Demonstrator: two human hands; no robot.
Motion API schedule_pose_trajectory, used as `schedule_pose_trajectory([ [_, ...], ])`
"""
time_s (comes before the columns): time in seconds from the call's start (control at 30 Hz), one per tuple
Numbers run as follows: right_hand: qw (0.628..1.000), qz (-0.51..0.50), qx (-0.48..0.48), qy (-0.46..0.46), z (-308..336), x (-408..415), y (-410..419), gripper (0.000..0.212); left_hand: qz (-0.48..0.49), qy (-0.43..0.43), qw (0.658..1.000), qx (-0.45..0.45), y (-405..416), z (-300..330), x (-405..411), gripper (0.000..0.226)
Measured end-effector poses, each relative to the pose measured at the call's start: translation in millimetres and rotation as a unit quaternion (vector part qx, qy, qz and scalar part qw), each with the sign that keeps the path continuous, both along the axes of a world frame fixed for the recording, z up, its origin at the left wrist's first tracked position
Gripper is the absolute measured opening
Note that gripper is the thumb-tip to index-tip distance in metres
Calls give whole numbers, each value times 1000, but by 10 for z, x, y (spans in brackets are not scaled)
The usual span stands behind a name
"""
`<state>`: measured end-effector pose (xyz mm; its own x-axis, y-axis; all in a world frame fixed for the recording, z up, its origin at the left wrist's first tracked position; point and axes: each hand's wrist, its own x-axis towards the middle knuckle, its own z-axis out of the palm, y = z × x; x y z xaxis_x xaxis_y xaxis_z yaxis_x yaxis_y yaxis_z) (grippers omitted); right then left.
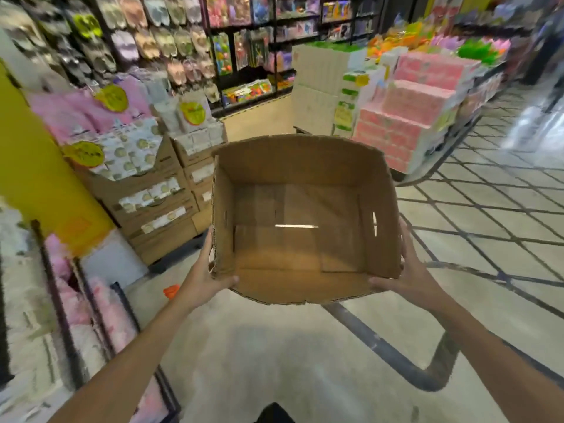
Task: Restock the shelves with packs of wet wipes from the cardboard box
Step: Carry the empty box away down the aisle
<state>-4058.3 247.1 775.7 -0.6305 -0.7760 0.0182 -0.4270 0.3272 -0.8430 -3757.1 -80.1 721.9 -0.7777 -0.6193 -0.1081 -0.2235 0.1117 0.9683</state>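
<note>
Cardboard box (300, 221), open at the top, fills the middle of the head view and is held up over the shop floor (274, 355) by both hands. Its inside shows only bare brown card and a thin slit of light in the bottom; no packs of wet wipes lie in it. Judging from that, the unloading seems finished or nearly so, and what is left is probably to put the empty box away or fetch another, though the shelves themselves are too blurred to check.

Beyond the box's far right corner stands a stepped stack of pink packs (418, 117), well apart from it. To the box's left, stacked brown cartons (158, 209) show pale patterned packs through their cut-out fronts, with round yellow price tags (84, 154) above them. Below the box, a dark curved bar (396, 355), perhaps part of a trolley, crosses the floor.

Left hand (203, 276) grips the box's near left corner, thumb hooked over the near rim, the other fingers hidden behind the side wall. Right hand (403, 279) holds the near right corner likewise, thumb on the near rim, fingers pressed flat along the outer wall.
</note>
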Motion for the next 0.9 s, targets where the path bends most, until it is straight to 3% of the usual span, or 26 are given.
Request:
schedule_pose_trajectory([
  [0.43, 991, 111, 72, -31, -494, -2099, -2858, 130, 112, -32, 993, 28, -1980, -458, -1511, 135],
  [0.53, 987, 148, 52, -38, -648, -2474, -3486, 126, 126, -41, 991, 24, -2316, -559, -1762, 141],
  [0.9, 924, 330, 169, -89, -1486, -3836, -6226, 136, 333, -76, 933, 110, -3427, -1317, -2609, 122],
])
